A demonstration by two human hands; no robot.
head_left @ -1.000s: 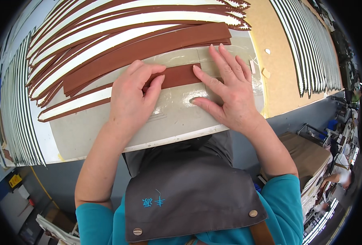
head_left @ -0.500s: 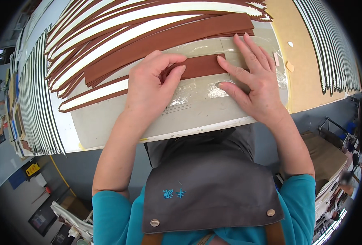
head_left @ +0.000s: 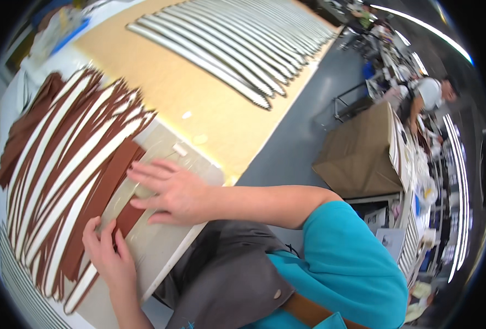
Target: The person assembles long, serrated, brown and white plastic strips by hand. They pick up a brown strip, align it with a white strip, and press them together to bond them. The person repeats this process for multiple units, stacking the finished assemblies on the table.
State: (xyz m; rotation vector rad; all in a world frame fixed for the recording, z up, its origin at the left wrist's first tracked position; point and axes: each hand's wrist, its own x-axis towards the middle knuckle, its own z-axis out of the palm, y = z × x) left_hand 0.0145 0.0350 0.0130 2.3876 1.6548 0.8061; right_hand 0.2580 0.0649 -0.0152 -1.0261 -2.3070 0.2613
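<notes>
A narrow reddish-brown strip [head_left: 128,218], leather-like, lies on the grey mat [head_left: 166,241]; its lower part has a white band [head_left: 82,288] along the middle. My left hand [head_left: 110,257] rests on this strip, fingers spread and touching it. Over the strip's upper end is my right hand [head_left: 177,192], open with fingers stretched out. Part of the strip is hidden under both hands. Beside it, to the left, lies a stack of wider plain brown strips [head_left: 103,200].
Several brown strips with white bands [head_left: 62,192] are heaped on the left. Dark-edged white strips [head_left: 215,49] lie in a row on the tan board [head_left: 116,66]. A small white piece [head_left: 180,149] is near the mat's edge. A brown-covered stack [head_left: 358,153] and a person [head_left: 429,96] are at right.
The view has swung to the right and tilted, showing more of the room. My left fingers, bent together on the strip before, are now spread over it. My right hand stays at the strip's end.
</notes>
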